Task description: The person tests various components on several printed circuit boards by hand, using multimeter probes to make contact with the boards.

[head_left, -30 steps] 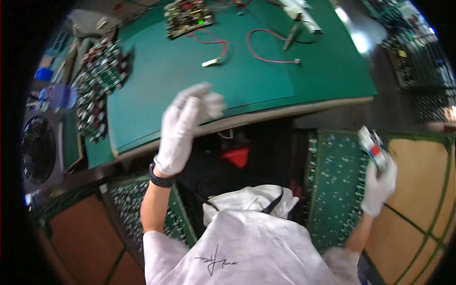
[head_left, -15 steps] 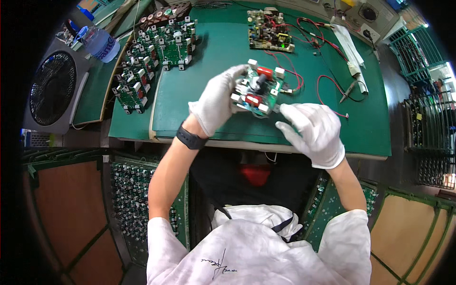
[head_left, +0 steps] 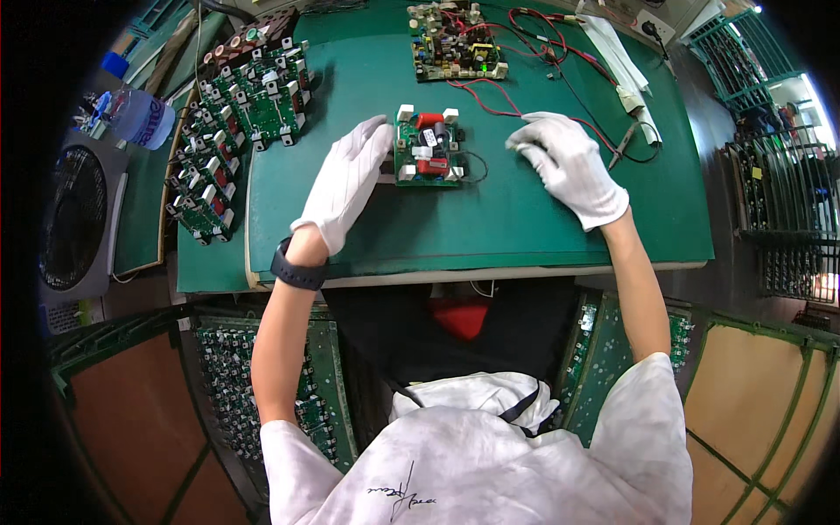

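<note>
A green circuit board (head_left: 429, 150) with red parts, white blocks and a dark cylinder lies face up on the green bench mat. A thin dark wire loops off its right edge. My gloved left hand (head_left: 348, 171) is at the board's left edge, fingers stretched out along it; the thumb is hidden. To the right of the board, my gloved right hand (head_left: 567, 162) hovers with fingers curved and thumb apart. Red wires (head_left: 490, 98) pass close behind it. No thing shows between its fingertips.
A larger powered board (head_left: 455, 44) with a green light sits at the back. Several similar boards (head_left: 267, 101) stand at the left, near a water bottle (head_left: 140, 118) and a fan (head_left: 74, 214). Test leads and a white strip (head_left: 617, 66) lie at the right rear. Racks stand beyond.
The circuit board has moved left and down onto the mat, turning flatter. My left hand went with it and its fingers straightened. My right hand came away from the board toward the red wires.
</note>
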{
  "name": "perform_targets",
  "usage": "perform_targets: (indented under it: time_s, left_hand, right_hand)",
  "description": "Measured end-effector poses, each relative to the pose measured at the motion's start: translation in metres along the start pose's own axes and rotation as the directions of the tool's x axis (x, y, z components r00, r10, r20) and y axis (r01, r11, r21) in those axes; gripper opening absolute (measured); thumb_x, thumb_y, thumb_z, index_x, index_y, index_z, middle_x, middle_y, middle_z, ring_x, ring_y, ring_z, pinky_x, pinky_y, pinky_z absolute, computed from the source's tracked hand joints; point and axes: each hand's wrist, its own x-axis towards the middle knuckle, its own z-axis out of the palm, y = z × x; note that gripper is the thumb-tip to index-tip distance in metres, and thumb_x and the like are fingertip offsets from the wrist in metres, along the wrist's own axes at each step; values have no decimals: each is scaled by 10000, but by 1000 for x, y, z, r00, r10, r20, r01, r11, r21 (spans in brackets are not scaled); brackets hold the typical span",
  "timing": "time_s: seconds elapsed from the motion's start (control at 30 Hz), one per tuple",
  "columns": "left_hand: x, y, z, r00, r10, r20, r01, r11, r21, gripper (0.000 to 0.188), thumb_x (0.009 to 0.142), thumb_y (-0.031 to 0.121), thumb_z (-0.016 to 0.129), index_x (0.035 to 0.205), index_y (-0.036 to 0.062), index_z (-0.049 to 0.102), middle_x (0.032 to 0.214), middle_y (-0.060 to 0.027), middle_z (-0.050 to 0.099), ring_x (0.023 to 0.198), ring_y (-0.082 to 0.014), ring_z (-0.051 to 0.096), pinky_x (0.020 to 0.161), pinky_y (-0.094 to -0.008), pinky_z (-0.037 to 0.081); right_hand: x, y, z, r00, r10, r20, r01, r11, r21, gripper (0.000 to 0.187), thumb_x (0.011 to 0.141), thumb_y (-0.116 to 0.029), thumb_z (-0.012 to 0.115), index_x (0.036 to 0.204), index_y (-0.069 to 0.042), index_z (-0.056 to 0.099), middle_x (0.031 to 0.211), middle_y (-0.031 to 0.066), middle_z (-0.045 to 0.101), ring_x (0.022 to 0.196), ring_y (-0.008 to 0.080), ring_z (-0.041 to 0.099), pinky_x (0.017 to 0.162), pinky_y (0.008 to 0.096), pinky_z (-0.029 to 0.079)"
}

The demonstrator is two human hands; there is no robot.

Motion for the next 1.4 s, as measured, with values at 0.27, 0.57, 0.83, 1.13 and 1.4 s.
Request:
perform_targets:
  time_s: [0.27,0.57,0.83,1.13,1.4]
  left_hand:
    - [3,51,-33,993,-93,68,53,895,444,334,996,157,618,1315,78,679,1085,-185,727,893,-337,714,765,-400,564]
    - [29,39,-22,865,270,424,-445,803,397,435,907,100,745,1330,182,689,974,-113,647,910,-329,619,820,-432,521]
    - [60,31,1,856,361,369,-443,881,165,232,908,197,777,1130,131,781,1222,-91,670,1201,-299,603,1028,-411,507]
    - [88,22,3,760,330,560,-372,927,-40,302,1016,329,649,1046,53,768,1281,-138,673,1147,-329,636,978,-403,523]
    - [97,22,1,676,322,663,-380,923,-60,370,1016,370,645,1030,14,743,1168,-118,694,1014,-313,660,879,-392,543]
  right_hand:
    - [23,0,2,992,119,-42,-105,964,243,154,993,-136,655,1076,-44,746,1059,119,755,1002,311,707,891,393,559]
    - [33,-7,10,948,314,53,-287,772,567,227,991,-178,706,1150,-19,738,1111,126,771,991,243,747,895,340,576]
    - [27,-9,3,923,379,-69,-247,721,647,251,975,-193,752,1137,-3,721,1059,93,766,963,126,725,860,296,565]
    - [33,-2,-2,987,135,-83,-81,882,463,170,942,-162,753,1064,-43,746,1041,109,763,995,272,725,898,357,570]
    - [57,-11,-18,995,-94,28,78,930,360,189,819,-43,801,1003,-45,755,1024,69,756,1166,283,674,963,390,552]
